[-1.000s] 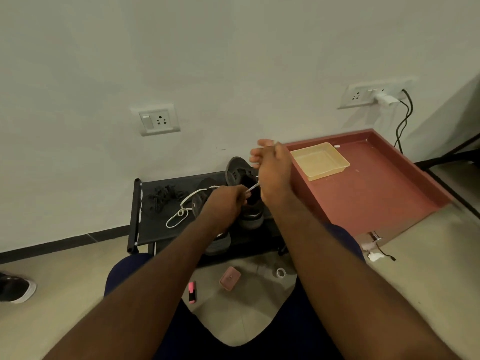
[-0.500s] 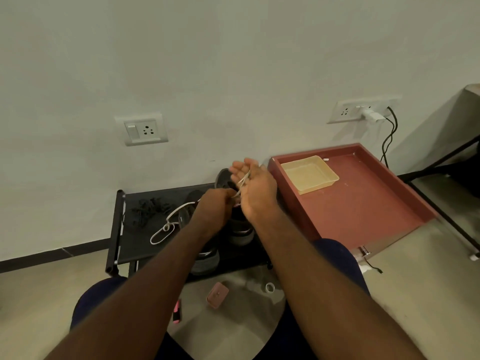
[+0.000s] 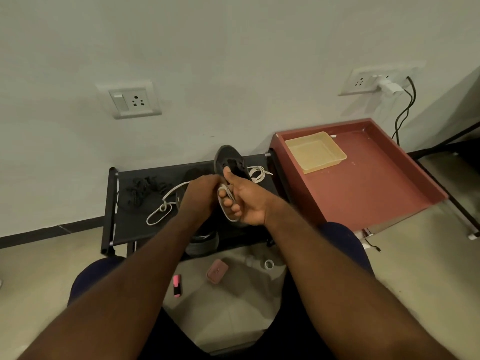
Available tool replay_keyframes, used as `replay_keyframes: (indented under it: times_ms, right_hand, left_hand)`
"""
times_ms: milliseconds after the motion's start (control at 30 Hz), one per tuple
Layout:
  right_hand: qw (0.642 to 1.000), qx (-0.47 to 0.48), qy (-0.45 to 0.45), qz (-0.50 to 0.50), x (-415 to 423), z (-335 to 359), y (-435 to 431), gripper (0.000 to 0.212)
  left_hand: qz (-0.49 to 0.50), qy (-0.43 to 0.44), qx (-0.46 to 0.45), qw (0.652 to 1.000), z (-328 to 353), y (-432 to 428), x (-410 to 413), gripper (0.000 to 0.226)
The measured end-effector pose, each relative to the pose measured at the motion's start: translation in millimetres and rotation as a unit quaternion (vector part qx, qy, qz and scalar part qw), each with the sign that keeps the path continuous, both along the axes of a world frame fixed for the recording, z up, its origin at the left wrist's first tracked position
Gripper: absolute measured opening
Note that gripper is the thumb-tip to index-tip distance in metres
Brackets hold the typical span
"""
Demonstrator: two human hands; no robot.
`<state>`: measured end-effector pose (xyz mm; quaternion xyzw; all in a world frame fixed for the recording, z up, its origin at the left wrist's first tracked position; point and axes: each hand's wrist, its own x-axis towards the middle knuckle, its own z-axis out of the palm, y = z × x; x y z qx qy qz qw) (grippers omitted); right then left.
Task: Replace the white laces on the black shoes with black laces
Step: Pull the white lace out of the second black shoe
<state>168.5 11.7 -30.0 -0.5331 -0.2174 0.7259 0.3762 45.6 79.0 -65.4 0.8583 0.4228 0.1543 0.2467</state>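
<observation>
Two black shoes stand on a low black rack [image 3: 122, 229]. The right shoe [image 3: 228, 158] shows its toe above my hands; the left shoe [image 3: 201, 244] is mostly hidden under my left forearm. My right hand [image 3: 244, 201] lies palm up with a white lace [image 3: 227, 193] wound over its curled fingers. My left hand [image 3: 198, 196] pinches that same lace just beside it. The lace trails left in a loose loop [image 3: 158, 216] on the rack. Another white lace [image 3: 257, 172] lies coiled right of the shoe. Black laces [image 3: 144, 189] sit bunched at the rack's left.
A red tray-like table [image 3: 389, 188] holding a shallow yellow tray [image 3: 315, 152] stands to the right of the rack. On the floor between my knees lie a pink marker [image 3: 177, 285], a small pink case [image 3: 217, 271] and a tape roll [image 3: 269, 263]. Wall sockets and a black cable [image 3: 405, 110] are behind.
My right hand has turned palm up and come lower, with the white lace now gathered over its fingers. The camera tilted down and left slightly.
</observation>
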Motion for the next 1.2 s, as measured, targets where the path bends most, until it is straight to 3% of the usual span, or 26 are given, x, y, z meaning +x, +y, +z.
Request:
replay_keyframes:
  times_ms: [100, 233, 333, 400, 467, 500, 567, 633, 733, 800, 900, 967, 1000, 1033, 1100, 1133, 1167, 1200]
  right_hand:
    - [0.986, 0.048, 0.105, -0.122, -19, -2, 13, 0.050]
    - [0.920, 0.122, 0.229, -0.295, -39, -2, 37, 0.042]
    - [0.888, 0.143, 0.237, -0.367, -49, 4, 57, 0.041]
    - [0.910, 0.155, 0.097, -0.371, -60, 1, 73, 0.040]
    - [0.930, 0.190, -0.176, -0.262, -68, -6, 75, 0.045]
    - [0.911, 0.211, -0.306, -0.178, -67, -13, 72, 0.048]
    - [0.819, 0.239, -0.522, 0.024, -57, -26, 64, 0.049]
    - [0.708, 0.215, -0.642, 0.203, -49, -30, 54, 0.044]
    - [0.574, 0.196, -0.744, 0.279, -46, -21, 50, 0.028]
    - [0.524, 0.169, -0.781, 0.295, -43, -11, 51, 0.023]
    - [0.498, 0.086, -0.795, 0.334, -30, 1, 46, 0.020]
    - [0.529, 0.030, -0.770, 0.356, -19, 7, 43, 0.019]
    - [0.585, 0.001, -0.723, 0.368, -14, 8, 40, 0.020]
    - [0.670, -0.029, -0.640, 0.375, -9, 8, 39, 0.025]
    - [0.849, -0.068, -0.403, 0.334, -7, 11, 32, 0.035]
    - [0.919, -0.053, -0.276, 0.276, -8, 12, 28, 0.037]
    - [0.970, -0.012, -0.151, 0.188, -13, 15, 26, 0.037]
    - [0.995, 0.045, -0.039, 0.082, -19, 17, 28, 0.035]
  left_hand:
    - [0.019, 0.064, -0.053, 0.996, -22, 2, -5, 0.013]
    - [0.056, 0.091, -0.062, 0.992, -43, 6, -9, 0.034]
    - [0.063, 0.082, -0.064, 0.993, -51, 1, -6, 0.043]
    - [0.073, 0.078, -0.040, 0.993, -58, -7, -8, 0.042]
    - [0.073, 0.092, -0.005, 0.993, -64, -15, -12, 0.040]
    - [0.074, 0.096, 0.003, 0.993, -68, -18, -13, 0.041]
    - [0.074, 0.102, 0.007, 0.992, -71, -22, -13, 0.044]
    - [0.081, 0.114, 0.013, 0.990, -75, -24, -11, 0.047]
    - [0.096, 0.084, 0.024, 0.992, -78, -27, -10, 0.055]
    - [0.096, 0.068, 0.027, 0.993, -78, -28, -13, 0.059]
    - [0.099, 0.082, 0.014, 0.992, -76, -30, -14, 0.061]
    - [0.108, 0.083, 0.012, 0.991, -73, -29, -14, 0.062]
    - [0.110, 0.083, 0.011, 0.990, -73, -29, -13, 0.061]
    - [0.108, 0.084, 0.010, 0.990, -73, -29, -13, 0.059]
    - [0.102, 0.076, 0.016, 0.992, -72, -29, -13, 0.052]
    - [0.101, 0.062, 0.021, 0.993, -72, -31, -13, 0.049]
    - [0.103, 0.049, 0.025, 0.993, -72, -34, -14, 0.048]
    - [0.103, 0.045, 0.028, 0.993, -73, -36, -14, 0.050]
